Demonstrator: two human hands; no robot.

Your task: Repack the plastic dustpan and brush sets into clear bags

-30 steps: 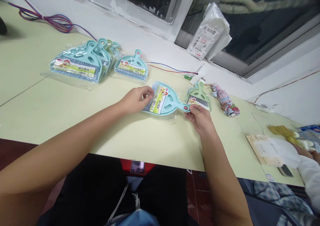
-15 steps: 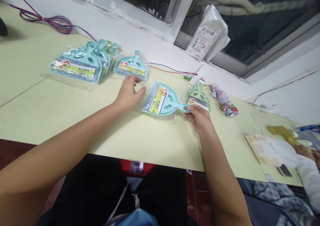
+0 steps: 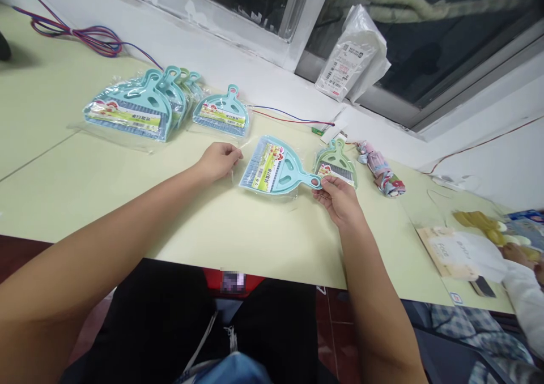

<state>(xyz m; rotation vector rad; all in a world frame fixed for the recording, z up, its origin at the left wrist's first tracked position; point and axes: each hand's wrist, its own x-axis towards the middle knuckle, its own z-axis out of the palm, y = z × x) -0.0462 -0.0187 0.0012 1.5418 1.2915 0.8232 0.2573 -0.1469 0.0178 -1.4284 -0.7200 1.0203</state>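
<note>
A light blue dustpan-and-brush set (image 3: pixel 285 171) in a clear plastic bag lies over the table in front of me, its handle pointing right. The fingers of my right hand (image 3: pixel 338 198) are closed on the end of that handle. At the bristle side, my left hand (image 3: pixel 221 160) pinches the loose edge of the clear bag between thumb and fingers. Behind it lies another bagged blue dustpan set (image 3: pixel 221 112). A green dustpan set (image 3: pixel 338 160) sits just beyond my right hand, partly hidden by it.
Several bagged dustpan sets (image 3: pixel 131 109) are piled at the left. Coiled red and blue cable (image 3: pixel 96 39) runs along the wall. A rolled patterned cloth (image 3: pixel 379 171) lies at the right. Farther right, another person's sleeve (image 3: pixel 525 299) is beside a paper packet (image 3: pixel 442 254).
My left hand has moved down, and its spread fingers have closed on the bag's edge. My right hand keeps hold of the handle, nearly still.
</note>
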